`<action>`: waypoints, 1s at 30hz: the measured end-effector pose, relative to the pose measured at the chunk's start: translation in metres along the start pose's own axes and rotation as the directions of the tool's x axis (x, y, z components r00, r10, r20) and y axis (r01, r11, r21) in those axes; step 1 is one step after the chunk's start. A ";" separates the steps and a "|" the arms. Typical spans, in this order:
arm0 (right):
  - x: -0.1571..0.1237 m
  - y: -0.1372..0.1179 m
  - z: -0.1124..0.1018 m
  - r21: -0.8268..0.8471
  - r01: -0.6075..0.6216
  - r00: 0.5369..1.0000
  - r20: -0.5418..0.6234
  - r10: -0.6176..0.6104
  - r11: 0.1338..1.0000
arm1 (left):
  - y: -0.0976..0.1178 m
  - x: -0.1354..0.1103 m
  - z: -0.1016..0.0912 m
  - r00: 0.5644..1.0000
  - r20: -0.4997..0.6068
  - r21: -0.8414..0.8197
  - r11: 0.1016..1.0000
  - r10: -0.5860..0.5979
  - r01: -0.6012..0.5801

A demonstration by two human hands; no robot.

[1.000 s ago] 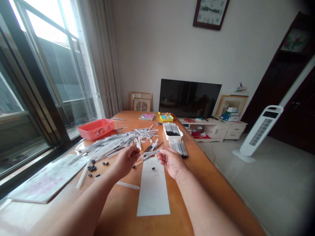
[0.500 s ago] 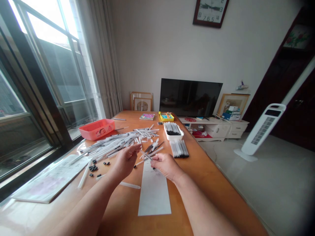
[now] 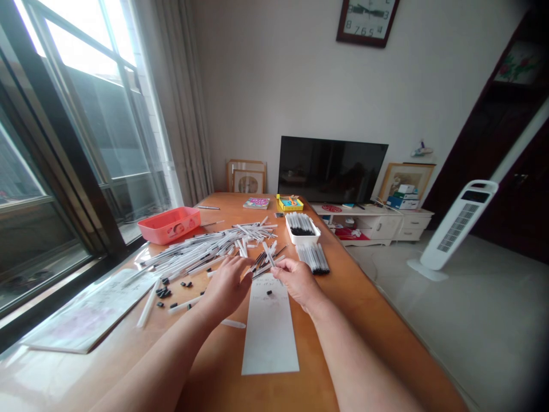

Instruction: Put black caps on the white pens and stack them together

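Note:
My right hand (image 3: 300, 281) is closed in a pinch on a translucent white pen barrel (image 3: 269, 255), which tilts up and to the left. My left hand (image 3: 227, 286) reaches over the table with thumb and fingers apart, beside a few dark pen refills (image 3: 260, 262). Nothing shows between its fingers. Below the hands lies a long white paper strip (image 3: 270, 343) with faint writing, and a small black plug (image 3: 269, 292) rests on it. Beyond my left hand spreads a heap of pale tubes and refills (image 3: 206, 247). Several black plugs (image 3: 163, 292) sit left of my forearm.
At the right edge of the wooden table (image 3: 355, 320), a white box (image 3: 315, 238) holds black-tipped pens, with a row of pens (image 3: 313, 258) before it. A pink basket (image 3: 169, 225), a yellow box (image 3: 289, 203) and a booklet (image 3: 256, 203) stand farther back. A notepad (image 3: 86, 315) lies left.
My left hand has come away from the pen barrel and turned palm down. The barrel in my right hand now points more upward. The black plug on the paper is uncovered.

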State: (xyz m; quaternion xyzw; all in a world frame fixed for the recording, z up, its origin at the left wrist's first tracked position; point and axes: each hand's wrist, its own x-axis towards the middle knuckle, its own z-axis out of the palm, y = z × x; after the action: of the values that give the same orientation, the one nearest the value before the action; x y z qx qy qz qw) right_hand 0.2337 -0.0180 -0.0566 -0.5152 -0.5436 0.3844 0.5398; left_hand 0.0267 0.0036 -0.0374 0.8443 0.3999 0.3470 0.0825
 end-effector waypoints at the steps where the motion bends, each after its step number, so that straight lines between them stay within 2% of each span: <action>1: 0.000 -0.001 -0.001 0.002 0.004 1.000 -0.017 -0.004 1.000 | 0.004 0.000 0.002 0.997 0.069 0.003 0.999 0.042 -0.042; 5: 0.002 -0.001 -0.003 -0.004 0.029 0.998 -0.061 -0.029 1.000 | 0.020 -0.003 0.013 0.952 0.251 -0.046 0.984 0.177 -0.171; 7: 0.003 0.000 -0.003 -0.013 0.035 0.997 -0.072 -0.036 0.999 | 0.024 -0.004 0.018 0.940 0.278 -0.047 0.981 0.195 -0.190; 13: 0.002 -0.001 -0.003 -0.043 0.033 0.996 -0.077 -0.036 0.999 | 0.021 -0.005 0.025 0.942 0.293 -0.026 0.986 0.162 -0.162; 16: 0.000 -0.002 -0.002 -0.046 0.045 0.998 -0.044 -0.047 0.998 | 0.015 -0.004 0.029 0.958 0.265 -0.123 0.989 0.106 -0.075; 18: -0.001 -0.002 -0.002 -0.053 0.054 0.998 -0.011 -0.055 0.997 | 0.008 -0.002 0.029 0.976 0.215 -0.262 0.962 -0.018 0.075; 20: -0.002 -0.002 -0.002 -0.064 0.058 0.998 0.025 -0.057 0.996 | 0.001 0.001 0.026 0.967 0.180 -0.470 0.848 -0.180 0.246; 22: -0.002 -0.002 -0.001 -0.070 0.061 0.996 0.065 -0.056 0.996 | -0.003 0.004 0.016 0.931 0.202 -0.677 0.643 -0.304 0.357; 24: -0.003 -0.003 0.000 -0.079 0.065 0.993 0.102 -0.057 0.995 | -0.004 0.006 0.001 0.888 0.253 -0.774 0.470 -0.383 0.424; 27: -0.007 -0.006 0.001 -0.112 0.073 0.987 0.154 -0.055 0.991 | -0.001 0.008 -0.018 0.859 0.278 -0.827 0.349 -0.429 0.442; 30: -0.011 -0.009 0.002 -0.125 0.060 0.983 0.179 -0.037 0.990 | -0.002 0.008 -0.025 0.843 0.284 -0.843 0.301 -0.458 0.447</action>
State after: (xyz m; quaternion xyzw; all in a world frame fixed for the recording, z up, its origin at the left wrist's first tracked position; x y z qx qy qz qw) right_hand 0.2296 -0.0298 -0.0501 -0.4999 -0.6254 0.3790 0.4640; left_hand 0.0126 0.0075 -0.0153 0.5239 0.3792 0.4693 0.6013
